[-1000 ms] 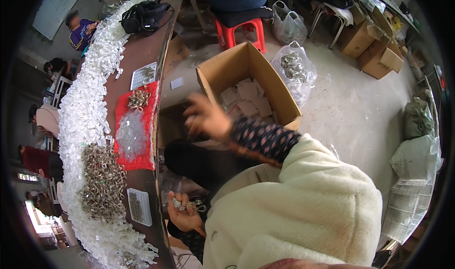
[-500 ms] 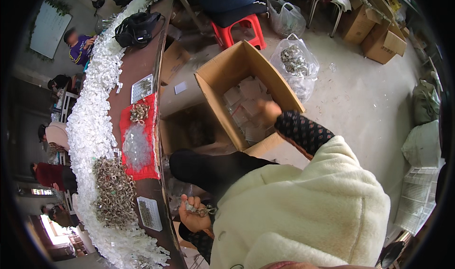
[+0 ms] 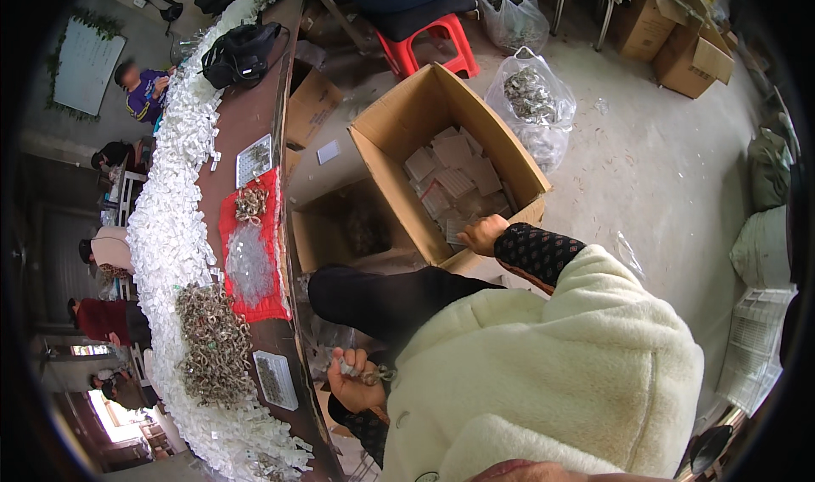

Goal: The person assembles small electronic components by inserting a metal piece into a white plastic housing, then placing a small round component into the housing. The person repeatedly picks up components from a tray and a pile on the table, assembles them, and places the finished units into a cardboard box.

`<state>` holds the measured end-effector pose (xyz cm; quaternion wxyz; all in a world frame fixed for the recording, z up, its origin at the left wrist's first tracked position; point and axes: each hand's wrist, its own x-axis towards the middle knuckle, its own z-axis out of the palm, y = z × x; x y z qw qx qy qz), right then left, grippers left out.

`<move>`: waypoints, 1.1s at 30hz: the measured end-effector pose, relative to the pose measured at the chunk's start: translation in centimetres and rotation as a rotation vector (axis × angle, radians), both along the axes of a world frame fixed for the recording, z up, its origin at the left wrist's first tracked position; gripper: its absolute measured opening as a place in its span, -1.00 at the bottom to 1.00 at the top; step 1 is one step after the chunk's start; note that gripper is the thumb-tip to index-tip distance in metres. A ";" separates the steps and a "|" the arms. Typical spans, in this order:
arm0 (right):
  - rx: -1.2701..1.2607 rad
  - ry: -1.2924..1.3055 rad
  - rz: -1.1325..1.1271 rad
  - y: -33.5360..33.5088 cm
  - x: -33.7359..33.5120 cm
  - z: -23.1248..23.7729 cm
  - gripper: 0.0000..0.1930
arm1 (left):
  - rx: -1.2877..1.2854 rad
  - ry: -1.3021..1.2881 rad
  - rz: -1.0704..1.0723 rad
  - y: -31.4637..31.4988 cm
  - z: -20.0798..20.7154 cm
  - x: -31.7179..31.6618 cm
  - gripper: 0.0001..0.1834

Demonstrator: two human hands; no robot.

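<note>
My left hand is closed around a bunch of small grey-beige metallic pieces, held low beside the table edge. Something whitish shows between its fingers. My right hand is at the near edge of a large open cardboard box, fingers curled; what they hold, if anything, is hidden. Inside the box lie several flat, pale square packs, one of them close by the right fingertips.
On the long brown table lie a heap of small white packets, a pile of metallic pieces, a red cloth and white trays. A red stool and plastic bags stand beyond the box. People sit across the table.
My right hand has drawn back from over the middle of the box to its near edge. My left hand keeps hold of its bunch, nearly in place. The view has shifted slightly.
</note>
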<state>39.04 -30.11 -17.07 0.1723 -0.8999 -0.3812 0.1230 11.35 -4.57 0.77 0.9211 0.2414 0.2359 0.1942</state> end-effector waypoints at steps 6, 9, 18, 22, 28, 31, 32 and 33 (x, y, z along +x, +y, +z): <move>-0.003 -0.077 0.000 0.1 0.1 -3.8 -0.64 | -0.055 -0.051 -0.006 0.8 -1.3 -0.7 -0.75; 0.158 0.178 -0.331 0.8 4.5 -6.1 -0.62 | -0.091 -0.076 -0.022 1.3 -2.0 -1.3 -0.75; 0.409 -0.140 -1.340 -11.6 39.8 8.3 -0.58 | -0.114 -0.020 0.029 1.6 -2.9 -1.7 -0.83; 0.272 -0.318 -1.250 -8.3 35.7 3.8 -0.28 | -0.146 -0.004 0.093 1.2 -2.5 -0.8 -0.82; 0.038 -0.058 -0.808 -4.2 19.9 -7.1 0.04 | -0.095 0.043 0.067 0.9 -2.2 -0.8 -0.78; -0.174 -0.174 -0.989 -2.5 19.8 -5.5 -0.02 | -0.064 0.004 0.028 0.7 -2.3 -0.7 -0.79; -0.249 -0.224 -0.935 -2.0 20.0 -4.4 -0.03 | -0.066 -0.011 0.044 0.5 -2.3 -0.6 -0.79; -0.290 -0.314 -0.871 -0.7 20.1 -3.4 -0.03 | -0.053 -0.037 0.051 0.5 -2.3 -0.6 -0.79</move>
